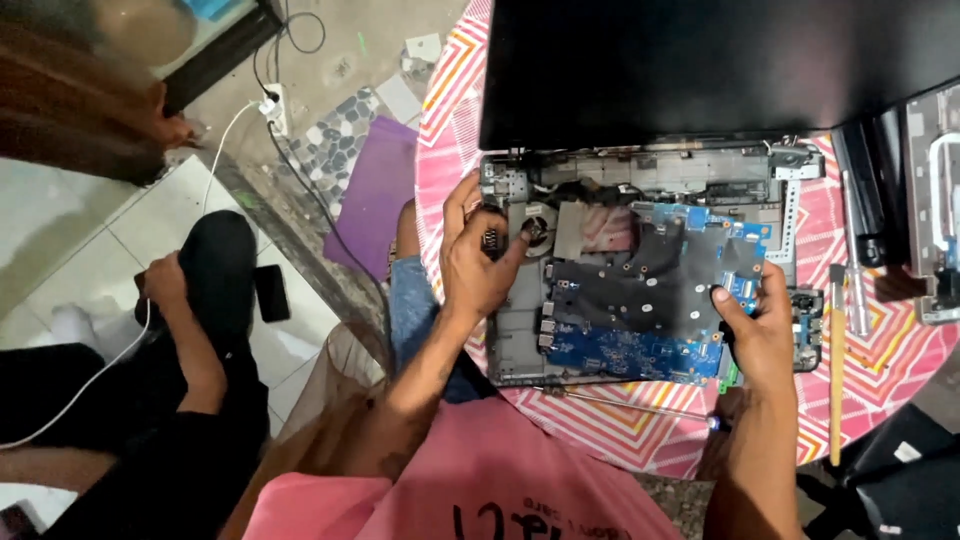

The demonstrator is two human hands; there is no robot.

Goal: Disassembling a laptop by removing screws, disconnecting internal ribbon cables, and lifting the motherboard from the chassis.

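Hands at work on an opened laptop: my left hand pinches a part by the fan, my right hand grips the blue circuit board's edge. The laptop lies on a round surface (pink zigzag cloth), a screwdriver nearby. Beside it, a person sits on the tiled floor.

Even, fairly bright indoor light falls from above; soft shadows pool under the open black laptop lid. Slight overall softness, with mild stretching and blur toward the edges.
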